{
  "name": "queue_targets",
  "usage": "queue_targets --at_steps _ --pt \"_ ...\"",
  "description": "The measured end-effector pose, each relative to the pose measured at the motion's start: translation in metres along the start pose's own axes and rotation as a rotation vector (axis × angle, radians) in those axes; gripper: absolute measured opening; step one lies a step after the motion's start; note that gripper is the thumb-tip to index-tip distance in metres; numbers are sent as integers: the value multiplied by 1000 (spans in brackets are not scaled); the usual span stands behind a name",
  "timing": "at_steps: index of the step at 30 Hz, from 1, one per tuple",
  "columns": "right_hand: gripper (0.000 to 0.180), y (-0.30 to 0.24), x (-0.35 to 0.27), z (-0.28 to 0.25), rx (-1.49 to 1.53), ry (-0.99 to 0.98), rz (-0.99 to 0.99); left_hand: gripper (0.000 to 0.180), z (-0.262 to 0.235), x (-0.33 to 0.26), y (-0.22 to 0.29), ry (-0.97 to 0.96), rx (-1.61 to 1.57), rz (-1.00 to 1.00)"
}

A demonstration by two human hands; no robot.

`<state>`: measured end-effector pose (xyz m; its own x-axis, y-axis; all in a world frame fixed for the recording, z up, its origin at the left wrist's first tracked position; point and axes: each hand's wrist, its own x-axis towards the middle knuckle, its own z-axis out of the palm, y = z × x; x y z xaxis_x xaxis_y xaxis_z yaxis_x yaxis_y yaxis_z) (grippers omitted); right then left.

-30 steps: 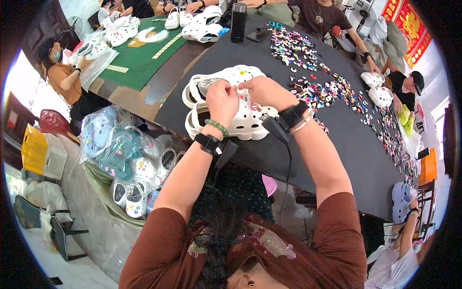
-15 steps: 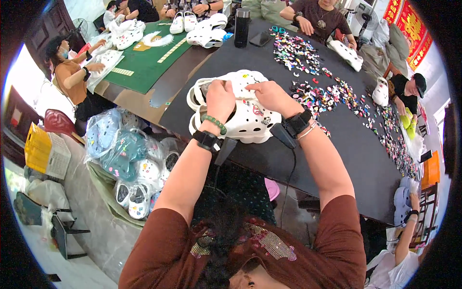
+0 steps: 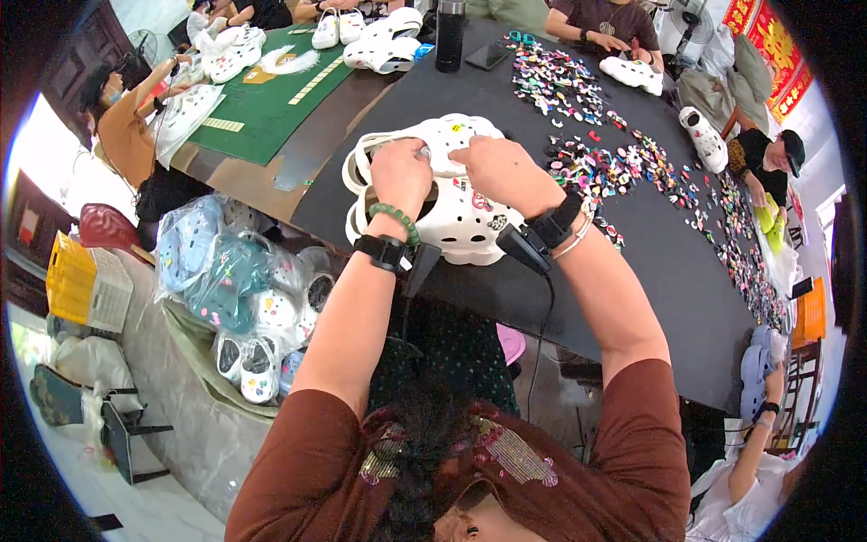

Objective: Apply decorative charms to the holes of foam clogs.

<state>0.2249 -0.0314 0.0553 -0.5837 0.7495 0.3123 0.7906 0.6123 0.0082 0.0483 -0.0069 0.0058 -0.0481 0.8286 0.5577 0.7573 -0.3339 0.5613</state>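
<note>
Two white perforated clogs (image 3: 456, 217) lie side by side on the black table (image 3: 632, 271) in front of me, with small charms stuck in their holes. My left hand (image 3: 400, 172) grips the upper part of the farther clog, fingers curled over it. My right hand (image 3: 501, 172) presses on the same clog's top next to the left hand, fingertips pinched together. Whether a charm sits between the fingers is hidden. Both wrists carry black bands, and the left one also has a green bead bracelet.
Several small coloured charms (image 3: 601, 167) are scattered across the table to the right. A black bottle (image 3: 449, 36) and more white clogs (image 3: 384, 41) stand at the far end beside a green mat (image 3: 262, 104). Bagged clogs (image 3: 230, 289) fill a bin at my left. Other people sit around the table.
Both hands have stayed on the white clogs, shifting slightly; the view has tilted so the clogs and hands sit a little higher and more to the right.
</note>
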Motion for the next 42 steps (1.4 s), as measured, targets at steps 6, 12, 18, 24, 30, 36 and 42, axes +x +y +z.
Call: queue_targets --at_steps 6,12,18,24,30,36,42 --pt "35 -3 1 9 153 -95 165 19 -1 1 -3 26 131 107" --pt "42 19 18 10 494 -262 251 20 -21 0 10 -182 192 111" --pt "19 -8 20 14 -22 -58 76 21 -22 -2 9 -121 170 46" --pt "26 17 8 -4 103 -91 190 19 -19 -5 13 -75 130 -22" --pt "28 37 -39 -11 231 197 263 17 -15 -6 5 -74 149 41" --pt "41 71 -129 -2 76 282 376 31 -27 -6 0 -94 6 135" --pt "44 69 -193 -20 153 113 694 31 -78 3 -14 -250 255 336"
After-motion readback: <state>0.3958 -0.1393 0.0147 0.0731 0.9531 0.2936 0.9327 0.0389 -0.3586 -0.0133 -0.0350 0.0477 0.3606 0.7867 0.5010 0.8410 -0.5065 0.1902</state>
